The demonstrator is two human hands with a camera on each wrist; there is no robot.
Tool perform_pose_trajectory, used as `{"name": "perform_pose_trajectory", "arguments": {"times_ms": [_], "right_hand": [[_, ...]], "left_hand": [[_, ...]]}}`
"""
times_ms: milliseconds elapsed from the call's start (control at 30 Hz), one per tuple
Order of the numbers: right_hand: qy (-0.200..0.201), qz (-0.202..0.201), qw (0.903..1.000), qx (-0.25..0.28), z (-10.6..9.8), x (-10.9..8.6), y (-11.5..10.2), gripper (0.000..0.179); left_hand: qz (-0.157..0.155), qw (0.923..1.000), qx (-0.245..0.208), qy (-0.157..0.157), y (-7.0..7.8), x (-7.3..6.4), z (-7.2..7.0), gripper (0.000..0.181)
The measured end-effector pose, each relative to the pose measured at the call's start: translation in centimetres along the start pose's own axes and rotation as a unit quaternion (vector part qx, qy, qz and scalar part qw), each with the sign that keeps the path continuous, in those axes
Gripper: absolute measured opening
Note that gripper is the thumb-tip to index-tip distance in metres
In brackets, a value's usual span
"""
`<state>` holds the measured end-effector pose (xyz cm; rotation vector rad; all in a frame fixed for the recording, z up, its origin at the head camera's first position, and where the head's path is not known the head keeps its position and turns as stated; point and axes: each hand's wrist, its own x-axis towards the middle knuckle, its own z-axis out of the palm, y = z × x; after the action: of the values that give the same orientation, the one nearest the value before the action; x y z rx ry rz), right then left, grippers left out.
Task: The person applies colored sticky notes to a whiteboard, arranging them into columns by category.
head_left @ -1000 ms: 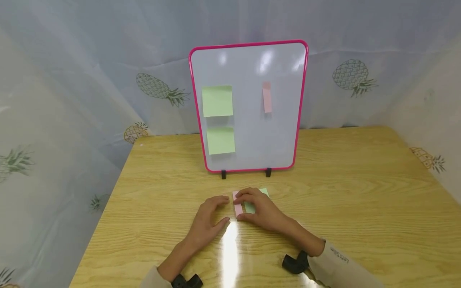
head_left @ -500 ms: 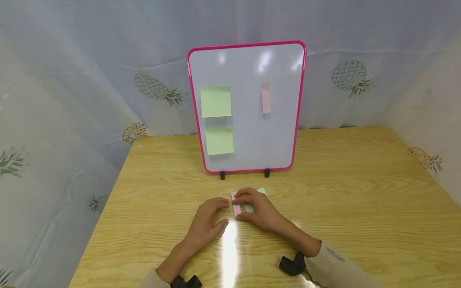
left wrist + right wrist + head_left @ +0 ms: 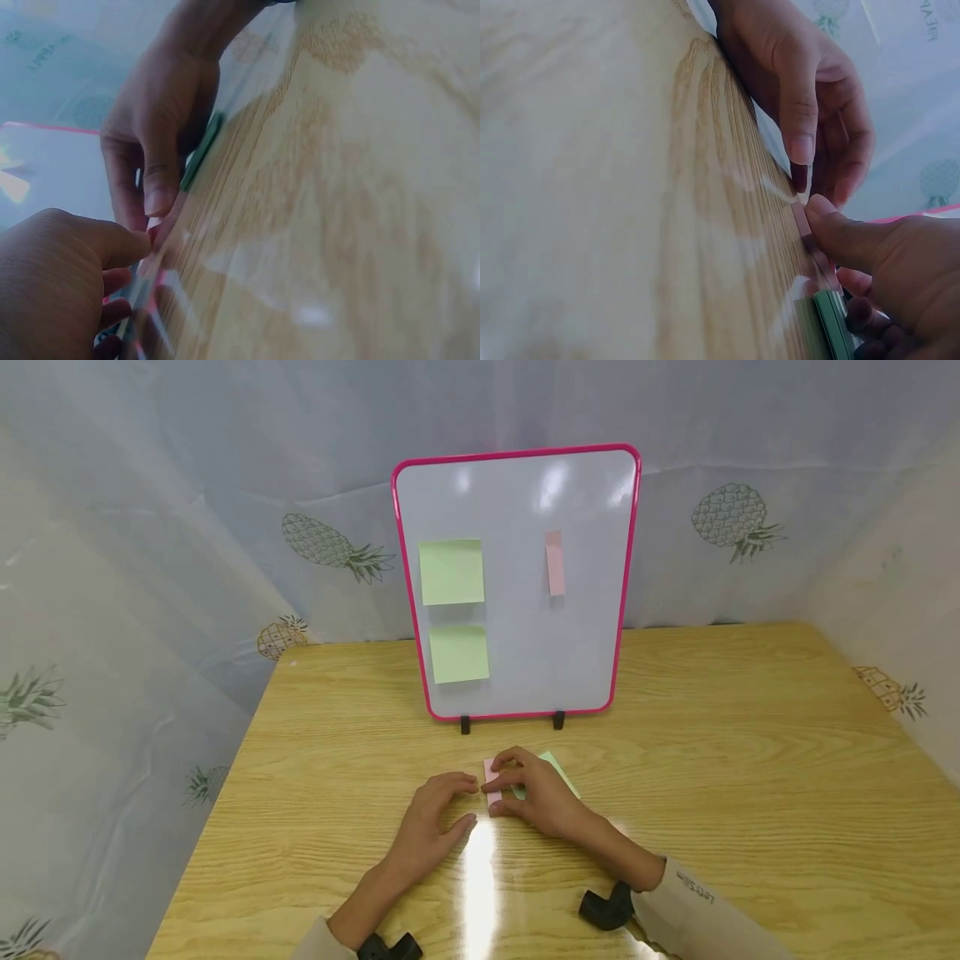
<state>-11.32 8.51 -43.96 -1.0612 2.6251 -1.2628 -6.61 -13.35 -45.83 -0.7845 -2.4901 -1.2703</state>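
Observation:
A narrow pink sticky-note pad (image 3: 491, 767) lies on the wooden table in front of the whiteboard. My right hand (image 3: 546, 800) holds it, thumb at its near end and fingers curled over its far part. Partly hidden beneath that hand is a green sticky-note pad (image 3: 562, 774), whose thick edge shows in the right wrist view (image 3: 832, 322). My left hand (image 3: 429, 828) is just left of the pink pad, fingers loosely bent and thumb apart, with nothing seen between them.
A whiteboard (image 3: 517, 652) with a pink frame stands upright on black feet (image 3: 465, 725) behind the hands. Two green notes (image 3: 452, 572) are on its left side and a pink strip (image 3: 555, 563) on its right. A pineapple-print curtain (image 3: 337, 435) surrounds the table (image 3: 712, 760).
My right hand's fingers have shifted slightly left over the pink pad. More of the green pad's right side shows beyond the hand. My left hand has hardly moved.

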Motion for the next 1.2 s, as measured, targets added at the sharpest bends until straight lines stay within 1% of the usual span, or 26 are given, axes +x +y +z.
{"name": "perform_pose_trajectory", "arguments": {"times_ms": [200,333,400,500,567,667,800,867,933,1033,1200], "right_hand": [[0.009,0.003,0.9999,-0.006,0.0,0.0,0.2,0.021],[0.016,0.011,0.9997,-0.011,0.1,0.2,0.3,0.018],[0.023,0.019,0.9995,-0.005,0.1,0.3,0.3,0.017],[0.039,0.036,0.9984,0.018,0.2,0.6,0.4,0.014],[0.055,0.051,0.9966,0.036,0.1,0.7,0.4,0.013],[0.073,0.069,0.9935,0.053,0.0,0.8,0.3,0.013],[0.079,0.085,0.9909,0.068,-0.1,0.9,0.2,0.021],[0.077,0.085,0.9909,0.07,-0.2,0.9,0.1,0.025],[0.075,0.082,0.9912,0.072,-0.4,0.9,0.0,0.028],[0.069,0.073,0.9924,0.072,-0.5,0.9,-0.2,0.024],[0.051,0.051,0.9957,0.057,-0.7,1.0,-0.2,0.015]], "left_hand": [[0.013,0.9999,0.005,-0.004,0.0,0.1,0.0,0.03],[0.032,0.9993,0.018,-0.001,-0.1,0.0,0.0,0.028],[0.044,0.9986,0.029,-0.001,-0.1,0.0,0.0,0.027],[0.072,0.996,0.053,-0.007,-0.3,0.1,0.0,0.025],[0.096,0.9922,0.078,-0.018,-0.4,0.1,0.0,0.025],[0.131,0.9822,0.129,-0.039,-0.4,0.1,0.0,0.025],[0.153,0.9688,0.184,-0.066,-0.3,0.1,-0.1,0.029],[0.158,0.964,0.2,-0.075,-0.1,0.1,-0.1,0.03],[0.161,0.9603,0.212,-0.083,0.1,0.1,-0.1,0.031],[0.169,0.9556,0.227,-0.081,0.3,0.1,-0.1,0.031],[0.18,0.9535,0.229,-0.079,0.8,-0.1,0.1,0.029]]}}
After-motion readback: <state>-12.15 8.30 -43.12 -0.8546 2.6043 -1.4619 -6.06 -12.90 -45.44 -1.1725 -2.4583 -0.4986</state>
